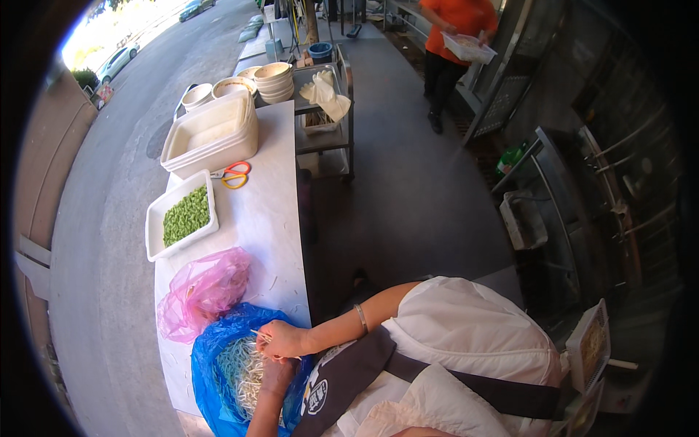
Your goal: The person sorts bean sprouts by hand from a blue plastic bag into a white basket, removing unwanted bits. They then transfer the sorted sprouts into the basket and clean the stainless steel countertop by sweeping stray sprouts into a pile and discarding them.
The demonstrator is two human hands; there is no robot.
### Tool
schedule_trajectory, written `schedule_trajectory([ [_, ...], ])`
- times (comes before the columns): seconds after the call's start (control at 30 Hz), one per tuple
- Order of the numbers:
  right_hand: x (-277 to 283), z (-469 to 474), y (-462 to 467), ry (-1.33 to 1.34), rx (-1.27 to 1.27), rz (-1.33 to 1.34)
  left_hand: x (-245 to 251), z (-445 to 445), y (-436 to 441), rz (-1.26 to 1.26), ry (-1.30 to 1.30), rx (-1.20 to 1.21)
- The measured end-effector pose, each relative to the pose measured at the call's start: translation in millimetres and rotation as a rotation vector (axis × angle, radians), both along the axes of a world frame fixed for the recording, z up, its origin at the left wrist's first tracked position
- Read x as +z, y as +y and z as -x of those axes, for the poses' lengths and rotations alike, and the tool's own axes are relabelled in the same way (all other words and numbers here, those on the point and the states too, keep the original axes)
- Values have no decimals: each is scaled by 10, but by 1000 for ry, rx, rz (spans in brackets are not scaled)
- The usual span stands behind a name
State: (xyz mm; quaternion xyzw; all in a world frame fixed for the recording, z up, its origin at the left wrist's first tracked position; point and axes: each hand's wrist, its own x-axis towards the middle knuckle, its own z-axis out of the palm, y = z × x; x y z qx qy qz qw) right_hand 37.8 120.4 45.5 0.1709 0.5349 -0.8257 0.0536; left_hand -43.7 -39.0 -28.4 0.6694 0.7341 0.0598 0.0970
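Note:
A blue plastic bag (205, 377) lies open at the table's near end, with pale bean sprouts (248, 377) inside. My right hand (283, 340), below a wrist bracelet (360, 319), is closed over the bag with a few sprouts sticking out of its fingers. Just under it, my left hand (278, 374) is down in the bag's mouth against the sprouts. Its fingers are mostly hidden by the right hand and the sprouts. Touching the blue bag is a crumpled pink plastic bag (210, 287), its contents unclear.
Along the white-topped table (267, 218) are a white tub of chopped green vegetable (185, 216), scissors (235, 176) and stacked white tubs (210, 131). Bowls (274, 82) and gloves (327, 95) top a metal cart (350, 109). A person in orange (461, 22) carries a tray (469, 49).

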Motion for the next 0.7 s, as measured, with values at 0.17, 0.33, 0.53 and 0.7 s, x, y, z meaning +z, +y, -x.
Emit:
schedule_trajectory([
  [0.17, -85, 28, -41, 9, -40, 99, 849, 211, -320, 119, 186, 163],
  [0.33, -47, 58, -106, 38, -7, 84, 471, 81, -258, 119, 32, 215],
  [0.53, -52, 47, -90, 6, -2, 20, -204, 115, -100, 312, -225, 65],
  [0.7, -35, 36, -37, -45, 23, 31, 321, 439, -473, 2, 113, 302],
])
